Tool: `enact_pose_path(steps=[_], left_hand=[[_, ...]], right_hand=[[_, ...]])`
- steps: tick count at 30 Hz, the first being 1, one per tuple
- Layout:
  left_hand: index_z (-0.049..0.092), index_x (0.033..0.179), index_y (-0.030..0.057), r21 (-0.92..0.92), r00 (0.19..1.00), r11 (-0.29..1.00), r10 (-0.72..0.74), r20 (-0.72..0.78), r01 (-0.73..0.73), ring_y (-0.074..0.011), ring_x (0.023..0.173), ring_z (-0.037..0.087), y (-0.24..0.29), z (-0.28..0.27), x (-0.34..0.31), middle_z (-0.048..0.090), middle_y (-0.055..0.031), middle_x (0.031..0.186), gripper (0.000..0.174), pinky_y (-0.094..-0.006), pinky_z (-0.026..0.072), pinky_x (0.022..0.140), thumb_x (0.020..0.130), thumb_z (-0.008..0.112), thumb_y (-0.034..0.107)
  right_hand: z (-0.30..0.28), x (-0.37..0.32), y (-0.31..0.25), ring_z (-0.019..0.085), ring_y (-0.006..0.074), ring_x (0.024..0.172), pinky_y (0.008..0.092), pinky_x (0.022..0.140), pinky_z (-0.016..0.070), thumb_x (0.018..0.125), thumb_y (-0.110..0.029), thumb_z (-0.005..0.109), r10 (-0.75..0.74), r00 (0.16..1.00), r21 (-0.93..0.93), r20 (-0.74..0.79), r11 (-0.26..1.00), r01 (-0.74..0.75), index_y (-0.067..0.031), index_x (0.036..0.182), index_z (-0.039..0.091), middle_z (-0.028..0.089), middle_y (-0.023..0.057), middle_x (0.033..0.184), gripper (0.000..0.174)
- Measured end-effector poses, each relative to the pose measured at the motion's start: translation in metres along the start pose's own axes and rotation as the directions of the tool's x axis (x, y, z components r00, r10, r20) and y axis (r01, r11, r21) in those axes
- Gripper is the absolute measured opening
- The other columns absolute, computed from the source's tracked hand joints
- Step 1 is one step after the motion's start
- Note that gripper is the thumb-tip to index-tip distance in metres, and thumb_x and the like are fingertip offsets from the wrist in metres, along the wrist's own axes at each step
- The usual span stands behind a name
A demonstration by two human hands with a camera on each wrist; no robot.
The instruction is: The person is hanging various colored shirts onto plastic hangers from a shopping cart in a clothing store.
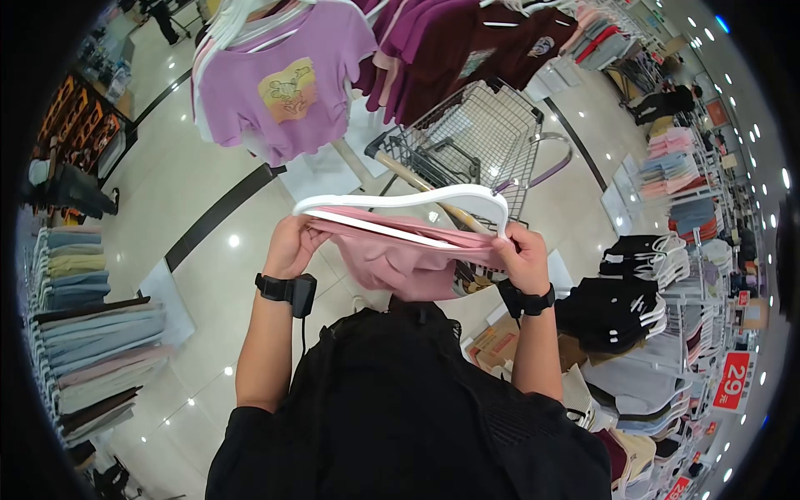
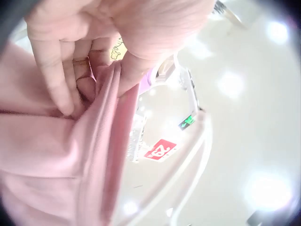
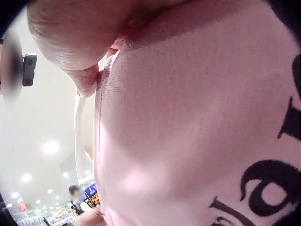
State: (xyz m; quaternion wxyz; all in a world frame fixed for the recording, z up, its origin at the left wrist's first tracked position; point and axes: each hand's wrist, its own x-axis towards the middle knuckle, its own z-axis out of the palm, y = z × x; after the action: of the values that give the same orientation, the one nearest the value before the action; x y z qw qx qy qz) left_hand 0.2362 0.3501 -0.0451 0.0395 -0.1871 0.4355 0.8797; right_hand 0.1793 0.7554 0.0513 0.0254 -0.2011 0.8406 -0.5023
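Observation:
A pink knit garment (image 1: 392, 262) with a ribbed edge hangs between my two hands, partly around a white plastic hanger (image 1: 400, 200). Its full cut is hidden by folds. Large dark letters (image 3: 268, 188) show on its face in the right wrist view. My left hand (image 1: 292, 243) pinches the ribbed edge between thumb and fingers, by the left end of the hanger; the pinch shows closely in the left wrist view. At the other end, my right hand (image 1: 525, 254) grips the same edge, thumb on top, right beside the hanger's right end.
A wire shopping cart (image 1: 467, 142) stands just ahead, its handle behind the hanger. Purple T-shirts (image 1: 287, 92) hang on a rack beyond. Trousers (image 1: 100, 342) hang at left, black garments (image 1: 621, 292) at right. A cardboard box (image 1: 496, 342) sits low at right.

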Motion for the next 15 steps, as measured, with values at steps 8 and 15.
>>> enact_pose_path(steps=[8,15], left_hand=[[0.067,0.107,-0.0021,-0.084,0.998,0.994,0.065,-0.025,-0.067,-0.018,0.096,0.068,0.031,-0.009,-0.026,0.072,-0.0096,0.106,0.025,-0.0329,0.0536,0.089,0.102,0.056,0.019],[0.071,0.086,0.0019,0.536,0.878,0.82,0.394,-0.272,-0.202,-0.005,0.072,0.054,0.039,-0.012,-0.017,0.066,0.0023,0.079,0.021,-0.022,0.0439,0.066,0.098,0.07,0.019]], right_hand=[[0.025,0.009,0.013,0.048,0.0224,0.056,0.0345,0.055,0.0402,0.088,-0.024,0.078,-0.011,0.991,-0.181,0.136,0.983,0.035,-0.0009,0.078,0.063,0.051,0.01,0.063,0.029],[0.05,0.013,-0.001,0.052,0.0219,0.053,0.0341,0.054,0.0423,0.091,-0.025,0.075,-0.067,0.972,-0.166,0.224,0.98,0.106,-0.0022,0.08,0.065,0.056,0.0093,0.061,0.027]])
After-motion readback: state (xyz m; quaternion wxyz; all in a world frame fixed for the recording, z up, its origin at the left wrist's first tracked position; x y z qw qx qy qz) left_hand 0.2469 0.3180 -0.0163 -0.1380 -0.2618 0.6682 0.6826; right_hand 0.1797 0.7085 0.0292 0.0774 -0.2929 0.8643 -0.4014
